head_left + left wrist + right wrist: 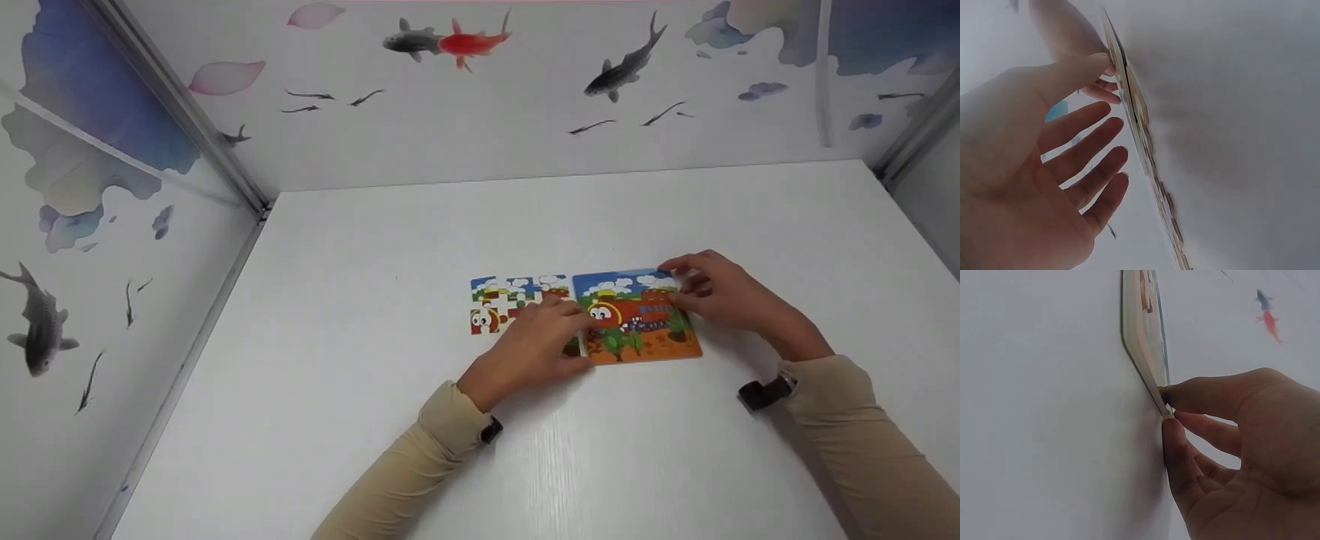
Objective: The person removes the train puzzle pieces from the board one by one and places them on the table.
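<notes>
A flat jigsaw board (637, 346) with a cartoon train picture lies on the white table (360, 315). My right hand (712, 289) is at its far right corner, with thumb and index finger pinching the board's edge in the right wrist view. Across the board's near left edge, my left hand (529, 341) rests lightly, fingers spread and fairly straight; its thumb touches near the front left corner. Jigsaw pieces (484, 321) lie in rows just left of the board, partly covered by the left hand. Seen edge-on, the board (1120, 62) appears thin in the left wrist view.
White panels printed with fish (469, 43) and petals stand behind the table and on its left. A metal corner post (187, 105) meets the table at the far left. Both wrists wear black straps (765, 391) below beige sleeves.
</notes>
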`<state>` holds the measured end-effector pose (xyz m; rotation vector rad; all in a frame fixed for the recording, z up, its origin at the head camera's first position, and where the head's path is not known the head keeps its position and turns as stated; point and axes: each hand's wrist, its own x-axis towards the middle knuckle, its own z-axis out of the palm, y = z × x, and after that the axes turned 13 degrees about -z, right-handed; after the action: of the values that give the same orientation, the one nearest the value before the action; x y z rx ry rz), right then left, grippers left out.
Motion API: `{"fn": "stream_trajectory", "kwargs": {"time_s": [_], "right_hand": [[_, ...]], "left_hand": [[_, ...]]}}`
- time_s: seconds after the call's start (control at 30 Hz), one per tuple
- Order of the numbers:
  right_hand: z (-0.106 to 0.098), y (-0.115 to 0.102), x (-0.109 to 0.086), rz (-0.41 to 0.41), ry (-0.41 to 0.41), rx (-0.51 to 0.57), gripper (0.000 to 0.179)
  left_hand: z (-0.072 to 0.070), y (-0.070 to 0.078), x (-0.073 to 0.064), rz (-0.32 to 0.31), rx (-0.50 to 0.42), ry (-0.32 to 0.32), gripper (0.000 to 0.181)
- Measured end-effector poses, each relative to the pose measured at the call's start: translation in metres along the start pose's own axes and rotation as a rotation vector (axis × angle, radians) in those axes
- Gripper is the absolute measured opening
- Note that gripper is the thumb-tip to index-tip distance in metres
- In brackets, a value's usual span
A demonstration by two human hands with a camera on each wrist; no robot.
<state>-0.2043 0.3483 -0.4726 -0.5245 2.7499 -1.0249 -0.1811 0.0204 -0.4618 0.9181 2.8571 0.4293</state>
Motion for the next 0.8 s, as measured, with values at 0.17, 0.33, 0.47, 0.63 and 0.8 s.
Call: {"fn": "stream_trajectory", "kwargs": {"time_s": [0.17,0.33,0.47,0.63,0.8], "right_hand": [[-0.001,0.000,0.001,0.003,-0.003,-0.002,0.049],[-0.001,-0.001,0.001,-0.011,-0.003,0.003,0.048],[-0.002,-0.002,0.001,-0.013,-0.004,0.008,0.048],[-0.002,-0.001,0.001,-0.024,-0.001,-0.001,0.048],[-0.002,0.001,-0.001,-0.039,0.003,-0.001,0.047]], "left_hand": [[0.004,0.010,0.010,0.013,-0.015,-0.022,0.052],[0.005,0.017,0.022,0.004,-0.030,-0.065,0.056],[0.005,0.019,0.029,0.019,-0.059,-0.069,0.054],[0.006,0.018,0.035,0.047,-0.088,-0.064,0.045],[0.008,0.017,0.035,0.061,-0.082,-0.055,0.043]]}}
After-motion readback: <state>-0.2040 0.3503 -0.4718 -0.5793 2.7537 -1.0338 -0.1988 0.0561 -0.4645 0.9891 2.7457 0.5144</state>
